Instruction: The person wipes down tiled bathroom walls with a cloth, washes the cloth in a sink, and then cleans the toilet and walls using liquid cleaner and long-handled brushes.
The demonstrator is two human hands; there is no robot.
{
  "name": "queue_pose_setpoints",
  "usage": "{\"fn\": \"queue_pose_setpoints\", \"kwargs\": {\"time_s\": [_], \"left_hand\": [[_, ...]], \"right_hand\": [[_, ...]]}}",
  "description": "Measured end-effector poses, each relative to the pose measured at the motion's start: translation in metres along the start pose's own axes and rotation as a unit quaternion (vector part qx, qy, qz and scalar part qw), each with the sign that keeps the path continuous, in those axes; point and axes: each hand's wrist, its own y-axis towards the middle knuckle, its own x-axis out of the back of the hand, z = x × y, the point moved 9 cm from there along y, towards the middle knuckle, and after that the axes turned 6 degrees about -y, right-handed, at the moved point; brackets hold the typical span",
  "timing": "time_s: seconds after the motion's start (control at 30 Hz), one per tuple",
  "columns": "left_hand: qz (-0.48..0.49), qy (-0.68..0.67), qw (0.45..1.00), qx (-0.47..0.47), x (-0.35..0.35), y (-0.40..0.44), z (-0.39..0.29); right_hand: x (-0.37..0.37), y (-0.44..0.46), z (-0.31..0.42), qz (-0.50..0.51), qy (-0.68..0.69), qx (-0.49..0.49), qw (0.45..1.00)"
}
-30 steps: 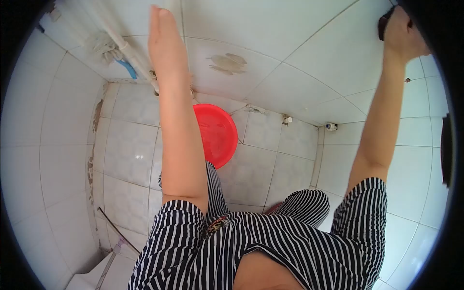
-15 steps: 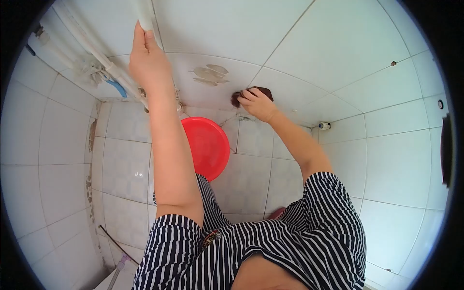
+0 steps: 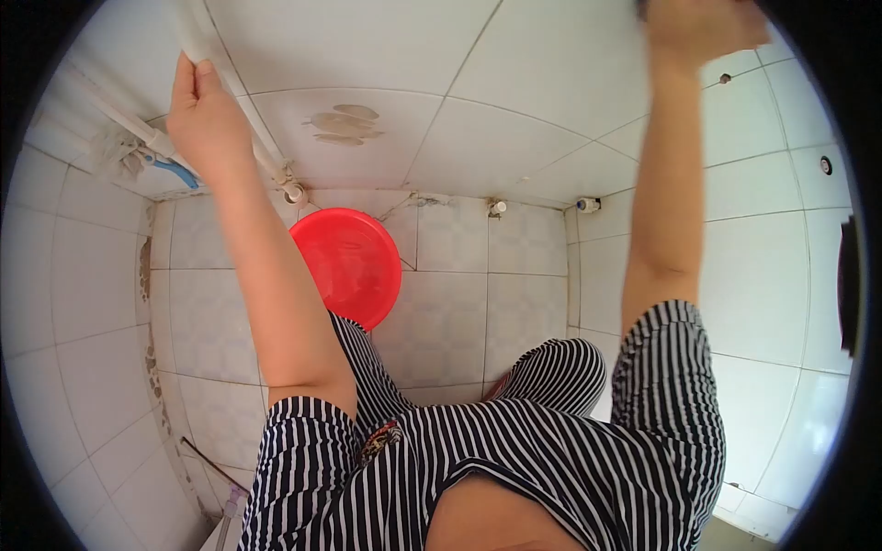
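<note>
My left hand [image 3: 209, 124] is closed around a white pipe [image 3: 188, 29] that runs along the tiled wall at the upper left. High at the upper right, my right hand [image 3: 703, 32] is blurred against the wall tiles. A small part of a dark scrubbing pad [image 3: 642, 9] shows at its left edge; the hand covers the rest. Between my arms, the wall carries a brownish patch of marks [image 3: 344, 125]. A round red basin [image 3: 358, 266] stands on the floor below, close to my knee.
A blue-handled item [image 3: 173, 171] and a crumpled pale bundle [image 3: 118, 151] hang by pipes at the left. Small fittings [image 3: 497, 208] [image 3: 588, 205] sit low near the wall. A thin dark rod [image 3: 209, 462] leans at lower left. A dark object [image 3: 847, 286] is at the right edge.
My right hand has swept from low on the middle of the wall up to the upper right with the dark pad. The view has shifted, and my left hand stays at the pipe.
</note>
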Motion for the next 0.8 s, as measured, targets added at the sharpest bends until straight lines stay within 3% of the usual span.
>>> {"fn": "queue_pose_setpoints", "kwargs": {"time_s": [0.07, 0.1, 0.13, 0.2, 0.33, 0.37, 0.43, 0.53, 0.57, 0.63, 0.67, 0.7, 0.73, 0.77, 0.8], "left_hand": [[0.001, 0.018, 1.0, 0.001, 0.001, 0.001, 0.002], [-0.002, 0.03, 1.0, -0.004, 0.001, 0.002, 0.002], [-0.004, 0.042, 0.999, -0.008, 0.0, 0.003, 0.004], [-0.006, 0.036, 0.999, -0.03, 0.005, 0.012, 0.012], [0.015, 0.042, 0.999, -0.026, 0.003, 0.011, 0.007], [0.014, 0.041, 0.999, -0.029, 0.003, 0.011, 0.007], [0.02, 0.035, 0.998, -0.048, 0.002, 0.009, 0.004], [0.002, 0.043, 0.997, -0.057, 0.004, 0.009, 0.007], [0.006, 0.044, 0.997, -0.055, 0.004, 0.008, 0.003], [0.013, 0.11, 0.993, -0.032, 0.005, 0.004, -0.004], [0.018, 0.118, 0.993, -0.028, 0.005, 0.006, 0.0], [0.008, 0.116, 0.993, -0.03, 0.007, 0.01, 0.005], [-0.002, 0.112, 0.993, -0.034, 0.008, 0.013, 0.007], [0.001, 0.117, 0.993, -0.034, 0.007, 0.012, 0.005], [0.002, 0.125, 0.992, -0.009, 0.008, 0.012, 0.004]], "right_hand": [[0.024, -0.061, 0.053, 0.02, 0.009, -0.018, 1.0], [0.022, -0.102, 0.072, 0.102, 0.026, 0.035, 0.994], [0.045, -0.123, 0.104, 0.082, 0.163, 0.017, 0.983], [0.072, -0.182, 0.154, 0.174, 0.186, 0.025, 0.967], [0.123, -0.328, 0.217, 0.375, 0.342, 0.155, 0.848], [0.129, -0.344, 0.216, 0.373, 0.341, 0.155, 0.849], [0.133, -0.372, 0.225, 0.487, 0.353, 0.226, 0.766], [0.106, -0.301, 0.171, 0.415, 0.333, 0.159, 0.832], [0.083, -0.278, 0.139, 0.404, 0.298, 0.088, 0.86], [0.059, -0.186, 0.079, 0.309, 0.23, 0.159, 0.909], [0.047, -0.169, 0.034, 0.225, 0.115, 0.161, 0.954], [0.001, -0.119, -0.001, 0.384, 0.172, -0.074, 0.904], [0.027, -0.065, 0.01, 0.095, 0.156, 0.17, 0.968], [0.03, -0.043, -0.008, 0.05, 0.008, 0.175, 0.983], [0.024, -0.018, -0.03, 0.015, -0.015, 0.152, 0.988]]}}
